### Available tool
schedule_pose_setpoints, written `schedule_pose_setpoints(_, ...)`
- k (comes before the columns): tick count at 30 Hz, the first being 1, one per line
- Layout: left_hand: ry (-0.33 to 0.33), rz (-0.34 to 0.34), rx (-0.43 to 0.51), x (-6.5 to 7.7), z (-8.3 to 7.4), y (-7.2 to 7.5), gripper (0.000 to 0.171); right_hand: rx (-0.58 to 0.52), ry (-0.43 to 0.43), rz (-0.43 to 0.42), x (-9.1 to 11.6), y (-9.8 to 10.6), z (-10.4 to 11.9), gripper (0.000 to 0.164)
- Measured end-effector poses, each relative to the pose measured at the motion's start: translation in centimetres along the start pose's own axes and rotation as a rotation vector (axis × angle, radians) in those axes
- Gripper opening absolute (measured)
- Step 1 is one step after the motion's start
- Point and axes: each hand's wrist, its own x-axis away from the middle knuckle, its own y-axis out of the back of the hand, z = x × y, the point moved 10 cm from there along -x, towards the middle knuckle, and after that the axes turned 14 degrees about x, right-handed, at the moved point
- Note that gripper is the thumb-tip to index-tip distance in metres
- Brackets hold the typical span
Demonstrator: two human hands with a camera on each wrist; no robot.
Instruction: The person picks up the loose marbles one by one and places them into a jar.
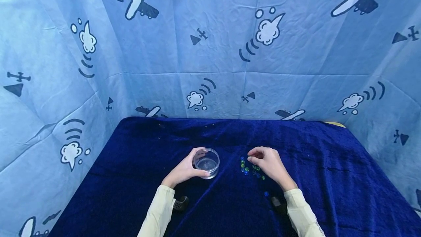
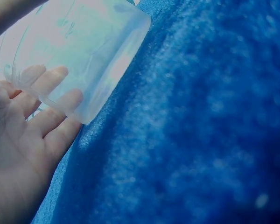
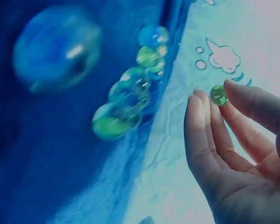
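My left hand point(image 1: 188, 168) grips a clear round plastic container point(image 1: 208, 164) from its left side, thumb at the near edge and fingers behind. In the left wrist view the fingers point(image 2: 46, 130) show through the clear wall of the container point(image 2: 88, 56). My right hand point(image 1: 269, 161) pinches a green marble point(image 3: 218, 95) between thumb and fingertip, just above the cloth. Beside that hand lie several blue and green glass marbles point(image 1: 246, 169) in a loose cluster. One blue marble point(image 1: 266, 194) lies apart, nearer me.
A dark blue velvet cloth point(image 1: 131, 193) covers the table. Blue curtains point(image 1: 217, 46) printed with planes and clouds stand behind and at both sides. Dark wrist devices point(image 1: 181, 203) sit under both forearms. A yellow edge point(image 1: 335, 124) shows at the back right corner.
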Motion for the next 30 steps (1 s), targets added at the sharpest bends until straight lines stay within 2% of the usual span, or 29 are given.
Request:
schedule_pose_setpoints(11, 0.000, 0.004, -0.002, -0.1, -0.2, 0.0, 0.084, -0.049, 0.045, 0.012, -0.3, 0.0, 2.7, 0.010)
schedule_pose_setpoints(30, 0.015, -0.017, -0.014, 0.0, -0.3, 0.1, 0.086, -0.057, 0.069, 0.012, -0.8, -1.2, 5.0, 0.008)
